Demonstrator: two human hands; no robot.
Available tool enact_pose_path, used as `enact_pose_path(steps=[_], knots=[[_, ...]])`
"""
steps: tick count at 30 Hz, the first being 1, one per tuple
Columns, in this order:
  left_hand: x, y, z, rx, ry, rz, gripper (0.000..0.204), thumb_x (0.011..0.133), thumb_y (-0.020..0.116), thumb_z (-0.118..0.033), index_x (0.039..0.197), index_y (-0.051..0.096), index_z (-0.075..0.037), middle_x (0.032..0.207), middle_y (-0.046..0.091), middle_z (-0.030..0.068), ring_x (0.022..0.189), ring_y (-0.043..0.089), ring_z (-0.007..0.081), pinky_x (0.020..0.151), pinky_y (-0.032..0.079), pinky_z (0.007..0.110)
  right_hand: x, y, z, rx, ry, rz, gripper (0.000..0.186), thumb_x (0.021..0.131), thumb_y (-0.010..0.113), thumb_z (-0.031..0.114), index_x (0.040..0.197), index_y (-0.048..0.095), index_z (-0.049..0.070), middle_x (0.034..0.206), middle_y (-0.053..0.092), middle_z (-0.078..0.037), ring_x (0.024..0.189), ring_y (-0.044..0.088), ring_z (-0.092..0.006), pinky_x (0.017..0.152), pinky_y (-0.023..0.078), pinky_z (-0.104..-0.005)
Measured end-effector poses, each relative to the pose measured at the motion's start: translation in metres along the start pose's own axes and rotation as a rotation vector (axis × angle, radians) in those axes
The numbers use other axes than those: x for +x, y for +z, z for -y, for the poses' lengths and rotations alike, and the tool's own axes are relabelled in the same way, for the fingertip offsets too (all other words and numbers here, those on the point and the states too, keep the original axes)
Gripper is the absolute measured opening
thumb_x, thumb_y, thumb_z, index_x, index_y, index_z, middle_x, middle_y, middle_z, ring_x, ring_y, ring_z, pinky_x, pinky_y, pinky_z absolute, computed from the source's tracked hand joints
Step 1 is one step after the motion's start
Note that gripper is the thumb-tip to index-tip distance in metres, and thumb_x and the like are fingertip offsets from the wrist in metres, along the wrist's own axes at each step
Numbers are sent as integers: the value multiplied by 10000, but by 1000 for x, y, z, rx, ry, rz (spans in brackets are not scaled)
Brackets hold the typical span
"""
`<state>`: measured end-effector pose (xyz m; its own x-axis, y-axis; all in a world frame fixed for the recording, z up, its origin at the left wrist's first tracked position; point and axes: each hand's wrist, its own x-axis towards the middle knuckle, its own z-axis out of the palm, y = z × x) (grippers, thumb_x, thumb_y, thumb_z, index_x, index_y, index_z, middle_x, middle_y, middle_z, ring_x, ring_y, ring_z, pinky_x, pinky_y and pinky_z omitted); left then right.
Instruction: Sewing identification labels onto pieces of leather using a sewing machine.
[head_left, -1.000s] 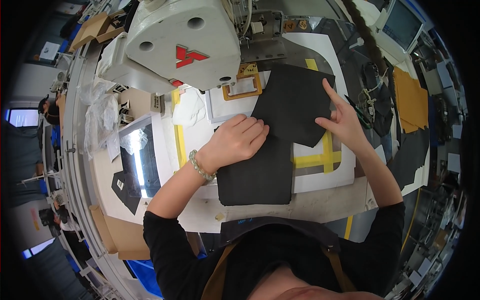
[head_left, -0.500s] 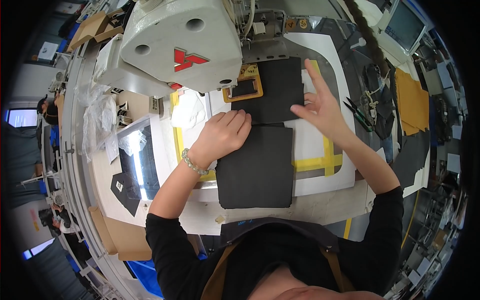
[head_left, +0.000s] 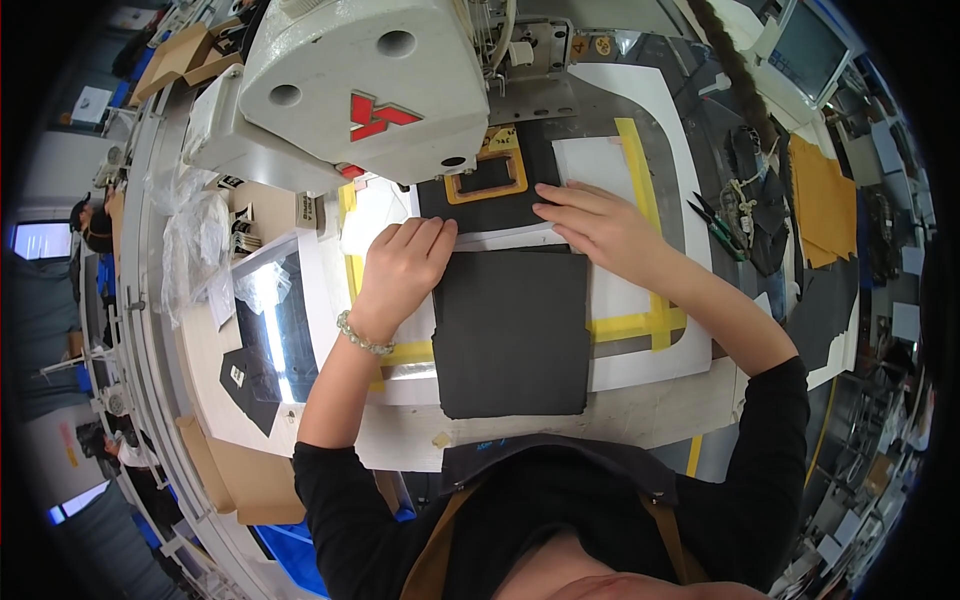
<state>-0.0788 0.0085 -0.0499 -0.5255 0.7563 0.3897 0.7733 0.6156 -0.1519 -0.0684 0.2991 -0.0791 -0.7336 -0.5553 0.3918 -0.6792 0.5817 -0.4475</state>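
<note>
My left hand (head_left: 402,272) has its bent fingers together on the lower left corner of the upper black sheet (head_left: 440,208). My right hand (head_left: 610,235) lies with outstretched fingers on that sheet's right part and the white strip below it. An orange-bordered rectangular frame (head_left: 518,170) is on the sheet, beneath a white machine head (head_left: 350,70) with red markings. Just below my hands a stack of black sheets (head_left: 510,330) rests on the white board (head_left: 680,355), which has yellow tape (head_left: 660,310) along its sides.
Green-handled cutters (head_left: 730,235), orange sheets (head_left: 820,200) and a monitor (head_left: 805,55) stand at the right. Plastic bags (head_left: 180,240), a glossy panel (head_left: 280,330) and cardboard (head_left: 230,480) are at the left. People are at work along the far left (head_left: 130,450).
The upper black sheet has shifted up and left under the machine, partly beneath the orange-bordered frame. Both hands have moved left, and the right one has come down flat onto that sheet.
</note>
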Motion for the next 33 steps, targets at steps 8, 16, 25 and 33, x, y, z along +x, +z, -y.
enact_pose_path(steps=[8, 16, 25, 33], knots=[[-10, 6, 6, -26, -14, -15, 255, 732, 651, -48, 983, 686, -22, 1013, 704, 107, 932, 693, 218, 791, 561, 320, 4, 3, -1, -83, -46, -19, 306, 820, 692, 67, 1126, 666, 65, 1293, 604, -74, 1117, 595, -335, 993, 486, -396], [-13, 13, 6, -1, -12, -64, 230, 736, 652, -55, 961, 697, -28, 1021, 706, 96, 951, 687, 217, 804, 554, 330, 5, 3, 2, -105, -25, -15, 309, 814, 691, 67, 1122, 668, 52, 1283, 609, -86, 1111, 600, -311, 1021, 467, -414], [-13, 14, 9, -150, -131, -91, 206, 740, 678, -47, 945, 696, -51, 1007, 703, 49, 960, 654, 184, 828, 479, 327, 11, 1, 3, -114, -44, -23, 322, 799, 707, 85, 1118, 667, 61, 1263, 614, -84, 1080, 607, -292, 1015, 466, -409], [-19, 12, 16, -411, -356, -110, 125, 752, 755, -114, 848, 674, -112, 985, 666, -12, 954, 590, 178, 838, 387, 333, 9, -3, 8, -84, 98, -13, 320, 814, 708, 108, 1129, 659, 79, 1305, 588, -72, 1126, 584, -308, 1032, 448, -416]])
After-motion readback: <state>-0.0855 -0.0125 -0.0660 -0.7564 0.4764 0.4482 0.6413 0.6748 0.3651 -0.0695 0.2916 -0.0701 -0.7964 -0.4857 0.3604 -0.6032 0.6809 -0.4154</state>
